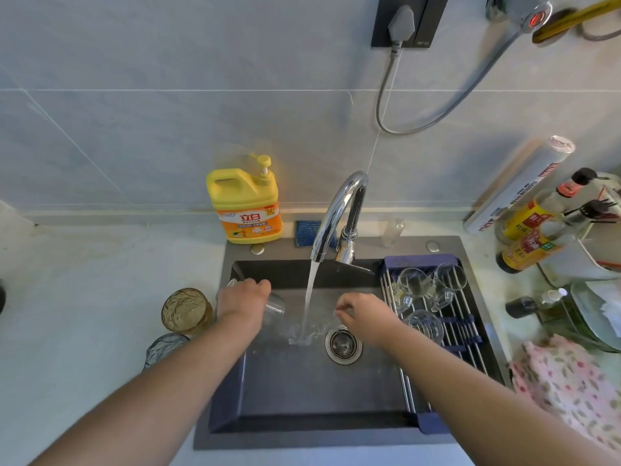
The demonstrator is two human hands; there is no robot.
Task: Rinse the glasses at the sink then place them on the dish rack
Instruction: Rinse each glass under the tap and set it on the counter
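Clear glass tumbler (275,303) gripped in my left hand (247,295), right hand (364,314) loosely curled and empty, I'm mid-rinse, so next it goes under the running tap-water stream (311,290).

Can't see much of the clear drinking glass (276,305), mostly buried under the left hand (245,297). Can't tell about the right hand (364,312) either, pinching or just curled. Only getting part of the blue-grey ribbed glass tumbler (164,348) near left, blocked by the forearm (188,375). Same for the blue scrubbing sponge (302,234) behind the curved chrome faucet (332,213).
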